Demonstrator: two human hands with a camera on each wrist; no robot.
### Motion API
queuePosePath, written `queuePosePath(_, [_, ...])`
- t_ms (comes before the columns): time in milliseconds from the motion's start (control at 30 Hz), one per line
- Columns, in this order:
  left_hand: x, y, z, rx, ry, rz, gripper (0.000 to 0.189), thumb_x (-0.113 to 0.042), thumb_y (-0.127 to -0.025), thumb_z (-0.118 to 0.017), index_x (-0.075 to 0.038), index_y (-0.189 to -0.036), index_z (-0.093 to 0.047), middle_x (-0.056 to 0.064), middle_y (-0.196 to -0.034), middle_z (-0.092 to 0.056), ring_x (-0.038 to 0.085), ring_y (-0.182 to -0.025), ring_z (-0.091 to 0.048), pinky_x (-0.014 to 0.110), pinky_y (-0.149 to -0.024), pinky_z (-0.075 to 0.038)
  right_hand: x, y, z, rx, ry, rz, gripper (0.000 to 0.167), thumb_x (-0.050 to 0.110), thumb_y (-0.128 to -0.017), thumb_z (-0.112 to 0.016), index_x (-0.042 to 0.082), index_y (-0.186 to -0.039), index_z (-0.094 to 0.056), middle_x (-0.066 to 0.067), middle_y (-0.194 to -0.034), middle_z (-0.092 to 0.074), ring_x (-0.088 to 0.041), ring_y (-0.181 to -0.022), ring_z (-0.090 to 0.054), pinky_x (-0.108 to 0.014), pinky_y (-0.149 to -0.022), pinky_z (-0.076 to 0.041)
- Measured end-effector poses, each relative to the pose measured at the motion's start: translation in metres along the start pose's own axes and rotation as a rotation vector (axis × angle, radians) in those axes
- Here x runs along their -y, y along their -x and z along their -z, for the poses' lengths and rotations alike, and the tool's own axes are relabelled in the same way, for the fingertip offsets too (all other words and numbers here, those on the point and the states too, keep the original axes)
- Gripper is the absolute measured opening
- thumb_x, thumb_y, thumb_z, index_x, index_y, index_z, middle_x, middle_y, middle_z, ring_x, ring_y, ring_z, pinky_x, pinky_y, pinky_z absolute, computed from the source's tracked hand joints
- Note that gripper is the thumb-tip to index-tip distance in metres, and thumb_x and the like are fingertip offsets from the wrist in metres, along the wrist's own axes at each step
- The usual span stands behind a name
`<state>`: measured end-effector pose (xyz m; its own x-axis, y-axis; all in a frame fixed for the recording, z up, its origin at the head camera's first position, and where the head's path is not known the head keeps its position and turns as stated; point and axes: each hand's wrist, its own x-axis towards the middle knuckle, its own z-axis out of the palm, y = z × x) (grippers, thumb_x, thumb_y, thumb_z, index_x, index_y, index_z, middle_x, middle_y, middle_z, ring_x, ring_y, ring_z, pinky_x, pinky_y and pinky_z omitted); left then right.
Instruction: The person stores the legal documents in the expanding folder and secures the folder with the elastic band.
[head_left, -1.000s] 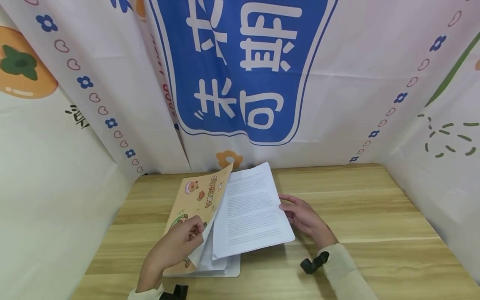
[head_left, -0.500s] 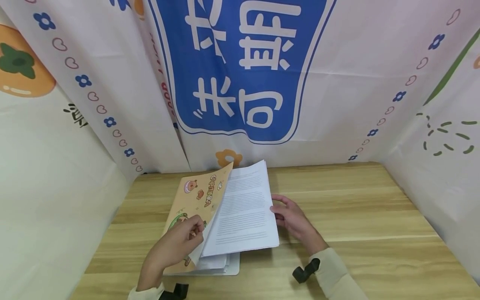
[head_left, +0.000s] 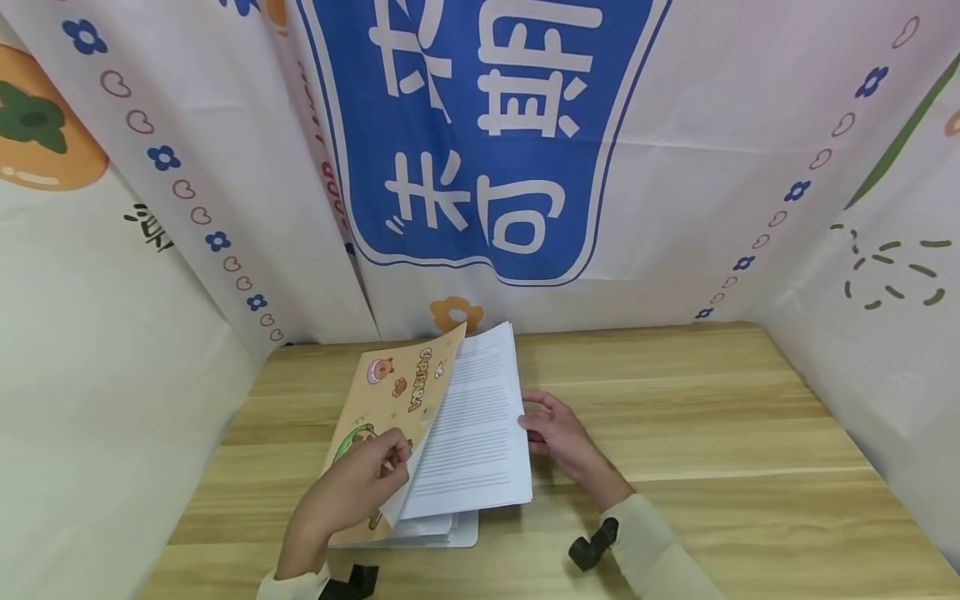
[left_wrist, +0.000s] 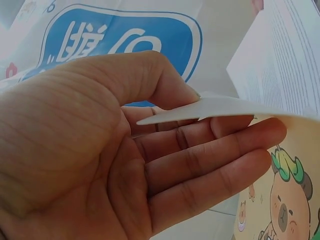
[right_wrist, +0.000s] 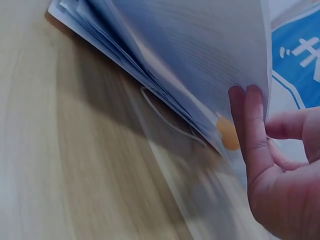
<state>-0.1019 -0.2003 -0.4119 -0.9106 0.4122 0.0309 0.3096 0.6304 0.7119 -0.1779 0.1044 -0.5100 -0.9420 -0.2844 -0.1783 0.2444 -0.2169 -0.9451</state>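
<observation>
An orange folder (head_left: 397,392) printed with cartoon capybaras lies on the table with its cover raised. My left hand (head_left: 360,487) pinches the edge of that cover; in the left wrist view the thumb is on top of the cover's edge (left_wrist: 225,107) and the fingers are beneath. My right hand (head_left: 562,440) grips a sheaf of printed paper (head_left: 476,446) by its right edge, thumb on one face and fingers on the other. The sheaf slants up from the folder, its left part hidden behind the cover. More papers (head_left: 423,527) lie inside, below the sheaf.
The folder sits on a wood-grain table (head_left: 675,433) towards its left half. A white printed cloth (head_left: 660,225) hangs behind, and pale cloth walls stand at both sides. A thin white elastic loop (right_wrist: 170,122) shows at the folder's edge.
My right hand has moved left, carrying the sheaf of paper further in under the folder's raised cover. The left hand stays in place, holding the cover up.
</observation>
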Motion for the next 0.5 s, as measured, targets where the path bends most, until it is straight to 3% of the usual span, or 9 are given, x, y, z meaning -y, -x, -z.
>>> queuePosePath(300, [0.000, 0.001, -0.001, 0.020, 0.051, 0.050, 0.005, 0.002, -0.096, -0.060, -0.003, -0.095, -0.059, 0.000, -0.079, -0.063, 0.013, -0.067, -0.059, 0.025, -0.044, -0.046, -0.006, -0.004, -0.020, 0.005, 0.035, -0.013, 0.046, 0.006, -0.102, -0.058, 0.003, -0.147, -0.047, -0.018, -0.113, -0.072, -0.023, -0.085, -0.072, -0.029, -0.066, -0.057])
queuePosePath(500, [0.001, 0.000, -0.001, 0.019, 0.056, 0.061, 0.003, -0.002, -0.097, -0.060, -0.002, -0.095, -0.059, 0.000, -0.076, -0.063, 0.012, -0.064, -0.058, 0.024, -0.042, -0.043, -0.006, -0.006, -0.023, -0.031, 0.023, -0.008, 0.046, 0.002, -0.101, -0.059, 0.002, -0.145, -0.049, -0.017, -0.111, -0.071, -0.022, -0.084, -0.070, -0.028, -0.065, -0.057])
